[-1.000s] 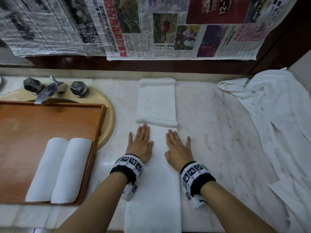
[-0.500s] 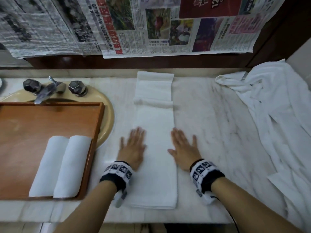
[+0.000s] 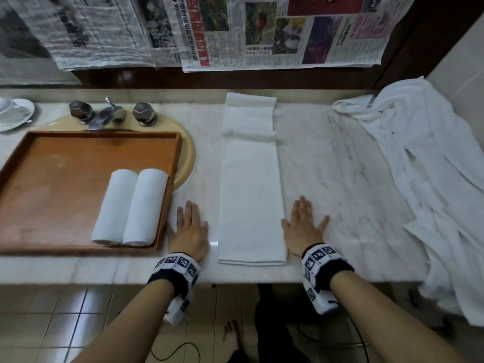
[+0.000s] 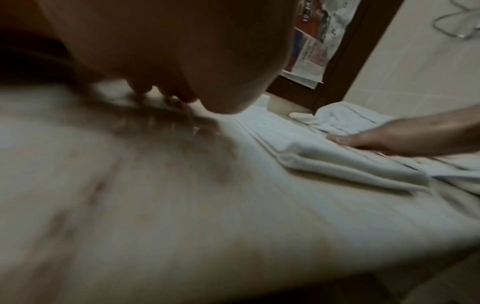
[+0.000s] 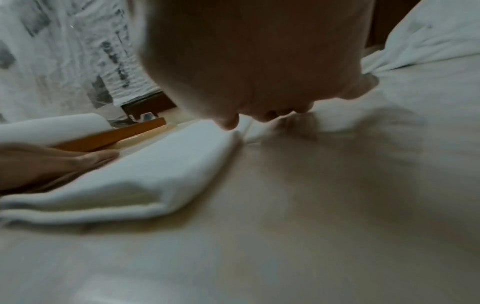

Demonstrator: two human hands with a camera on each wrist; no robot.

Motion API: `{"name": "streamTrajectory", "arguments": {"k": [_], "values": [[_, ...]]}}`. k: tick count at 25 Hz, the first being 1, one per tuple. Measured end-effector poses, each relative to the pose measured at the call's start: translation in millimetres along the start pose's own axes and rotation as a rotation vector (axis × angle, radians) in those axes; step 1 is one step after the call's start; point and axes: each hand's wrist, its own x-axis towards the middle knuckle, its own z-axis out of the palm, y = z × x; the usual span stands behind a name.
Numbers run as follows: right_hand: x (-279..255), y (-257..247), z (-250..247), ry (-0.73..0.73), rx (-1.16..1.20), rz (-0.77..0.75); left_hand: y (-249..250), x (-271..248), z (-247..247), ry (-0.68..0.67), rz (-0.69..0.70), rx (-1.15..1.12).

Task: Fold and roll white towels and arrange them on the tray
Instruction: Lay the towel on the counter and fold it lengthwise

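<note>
Head view: two rolls (image 3: 131, 206) on tray (image 3: 52, 163) at 9 o'clock; strip (image 3: 251, 195) folded, unrolled; pile (image 3: 429, 179) at 3 o'clock untouched; left hand (image 3: 190, 230), right hand (image 3: 303, 227) flat, fingers straight, flanking strip.

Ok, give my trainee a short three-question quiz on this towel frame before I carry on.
1. True or false: two rolled towels lie side by side on the tray.
2. Where are the left hand and right hand? A) gripping the folded towel B) flat on the counter either side of it C) on the tray
3. Fill in: the unfolded white cloth is heaped at the counter's ____ end.

Key: 1 true; 2 B; 3 right
</note>
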Motion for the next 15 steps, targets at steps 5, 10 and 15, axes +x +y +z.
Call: {"name": "streamTrajectory", "arguments": {"k": [5,10,15], "values": [[-37.7,-44.0,37.8,0.061,-0.099,-0.395,50.1,-27.8,33.7,0.010,0.496,0.065],[-35.8,3.8,46.9,0.132,-0.078,-0.222,12.7,-30.4,35.6,0.021,0.369,0.126],[-44.7,5.1,39.0,0.219,0.024,-0.268,21.1,-34.2,14.9,0.187,0.387,-0.023]]}}
